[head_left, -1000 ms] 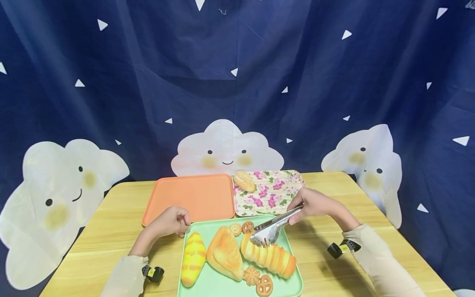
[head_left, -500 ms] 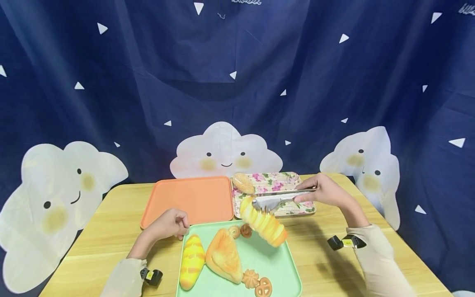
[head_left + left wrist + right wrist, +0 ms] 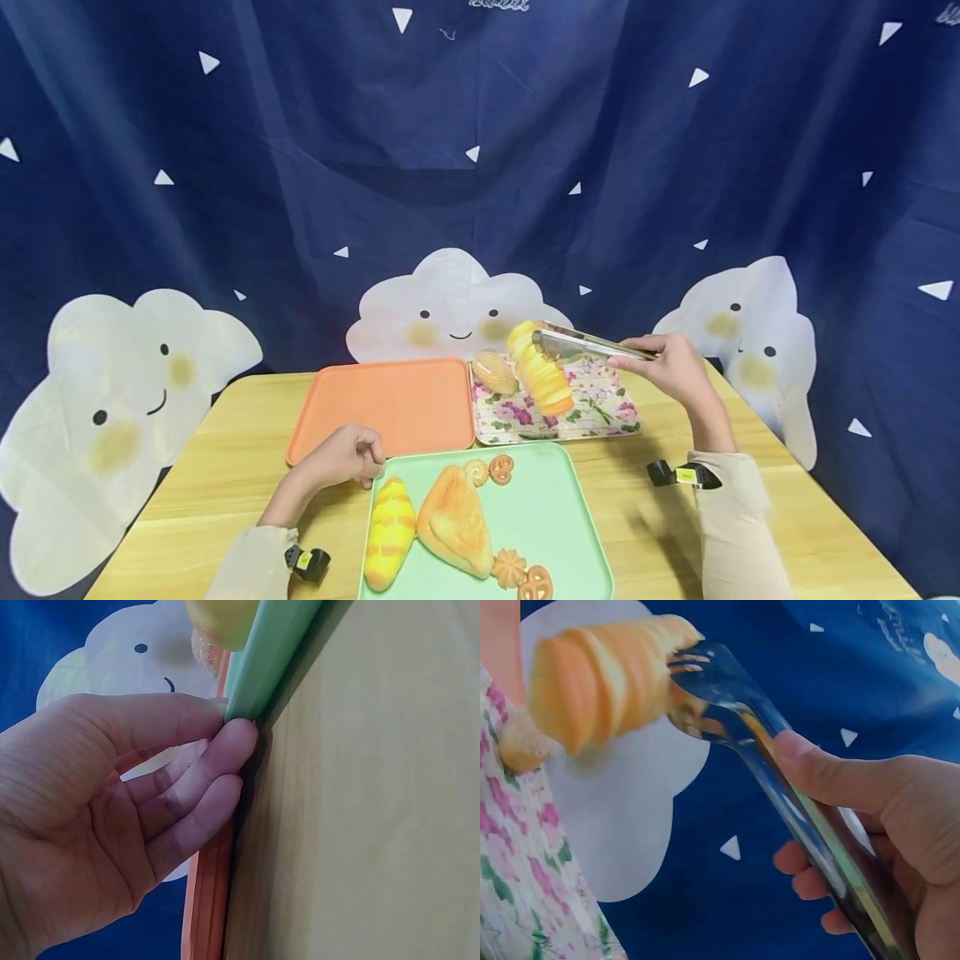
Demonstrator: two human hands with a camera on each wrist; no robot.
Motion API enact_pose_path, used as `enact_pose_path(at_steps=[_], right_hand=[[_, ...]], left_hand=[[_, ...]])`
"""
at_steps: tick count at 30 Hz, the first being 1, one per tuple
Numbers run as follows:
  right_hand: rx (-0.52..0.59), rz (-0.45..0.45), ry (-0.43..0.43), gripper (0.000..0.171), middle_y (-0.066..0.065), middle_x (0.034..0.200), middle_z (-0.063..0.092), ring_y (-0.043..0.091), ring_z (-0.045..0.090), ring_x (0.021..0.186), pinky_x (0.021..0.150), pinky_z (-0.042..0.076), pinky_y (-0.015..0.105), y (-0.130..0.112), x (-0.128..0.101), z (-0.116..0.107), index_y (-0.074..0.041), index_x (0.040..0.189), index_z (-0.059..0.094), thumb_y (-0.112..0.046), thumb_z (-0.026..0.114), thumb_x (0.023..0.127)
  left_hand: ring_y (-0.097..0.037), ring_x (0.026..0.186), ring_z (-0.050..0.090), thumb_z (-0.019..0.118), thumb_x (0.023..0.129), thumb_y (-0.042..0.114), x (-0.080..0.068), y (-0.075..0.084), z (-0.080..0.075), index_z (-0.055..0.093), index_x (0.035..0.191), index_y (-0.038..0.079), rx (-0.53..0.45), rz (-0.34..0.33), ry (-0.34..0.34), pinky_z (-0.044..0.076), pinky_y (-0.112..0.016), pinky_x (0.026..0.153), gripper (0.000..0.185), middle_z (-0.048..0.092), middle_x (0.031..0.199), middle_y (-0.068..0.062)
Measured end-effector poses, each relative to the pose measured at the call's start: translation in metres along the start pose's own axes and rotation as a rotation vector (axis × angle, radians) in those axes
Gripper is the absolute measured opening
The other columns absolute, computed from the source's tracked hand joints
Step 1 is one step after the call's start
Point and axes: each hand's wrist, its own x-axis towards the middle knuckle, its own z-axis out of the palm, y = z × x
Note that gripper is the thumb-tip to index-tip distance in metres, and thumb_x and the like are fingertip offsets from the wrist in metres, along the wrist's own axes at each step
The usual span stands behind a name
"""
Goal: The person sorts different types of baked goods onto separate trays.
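Observation:
My right hand (image 3: 681, 368) grips metal serving tongs (image 3: 780, 795), whose toothed ends pinch a ridged golden horn-shaped bread (image 3: 543, 377). The bread hangs tilted above the flowered tray (image 3: 600, 408), just right of a seeded oval bun (image 3: 493, 372) lying there. At the far left corner of the green tray (image 3: 551, 521), my left hand (image 3: 345, 457) pinches the rim between thumb and forefinger. In the left wrist view its other fingers (image 3: 199, 817) curl below that corner. On the green tray lie a yellow striped loaf (image 3: 390, 533) and a triangular bread (image 3: 454, 523).
An orange tray (image 3: 390, 404) stands at the back left, beside the flowered one. Small cookies, among them a pretzel (image 3: 501, 468) and a flower-shaped one (image 3: 509, 568), lie on the green tray. Behind the wooden table (image 3: 195, 500) hangs a dark blue curtain (image 3: 480, 208).
The tongs have lifted the horn-shaped bread off the green tray and carried it back and up over the flowered tray. My left hand stays at the green tray's corner.

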Motion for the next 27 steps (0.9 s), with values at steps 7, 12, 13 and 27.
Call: enact_pose_path(at_steps=[7,12,13,27], right_hand=[[-0.090,0.035,0.144,0.046,0.017,0.103,0.078,0.013,0.049,0.054,0.042,0.028,0.031,0.008,-0.005,0.013,-0.010,0.110,0.080,-0.044,0.085,0.080],[-0.145,0.023,0.183,0.046,0.016,0.101,0.078,0.010,0.033,0.042,0.040,0.022,0.030,0.008,-0.003,0.018,-0.011,0.110,0.080,-0.043,0.086,0.079],[-0.154,0.024,0.187,0.047,0.016,0.100,0.078,0.011,0.031,0.041,0.040,0.022,0.030,0.008,-0.002,0.019,-0.010,0.110,0.080,-0.045,0.086,0.078],[-0.216,0.044,0.105,0.049,0.020,0.100,0.077,0.015,0.033,0.044,0.041,0.020,0.029,0.003,0.005,0.045,-0.006,0.111,0.079,-0.044,0.083,0.081]], left_hand=[[-0.023,0.060,0.067,0.069,0.083,-0.007,0.001,-0.001,0.001,0.065,0.081,-0.003,-0.017,0.003,-0.009,0.056,-0.030,0.058,0.006,0.065,0.072,-0.009],[-0.023,0.059,0.067,0.073,0.083,-0.004,-0.001,-0.004,-0.001,0.065,0.081,-0.004,-0.029,0.019,-0.015,0.056,-0.030,0.057,0.009,0.065,0.070,-0.011],[-0.023,0.059,0.067,0.073,0.084,-0.003,-0.001,-0.004,-0.002,0.065,0.081,-0.004,-0.032,0.021,-0.017,0.056,-0.030,0.057,0.009,0.065,0.070,-0.011],[-0.023,0.057,0.066,0.074,0.084,-0.003,0.001,-0.003,-0.003,0.065,0.081,-0.005,-0.031,0.013,-0.014,0.053,-0.027,0.056,0.009,0.065,0.069,-0.015]])
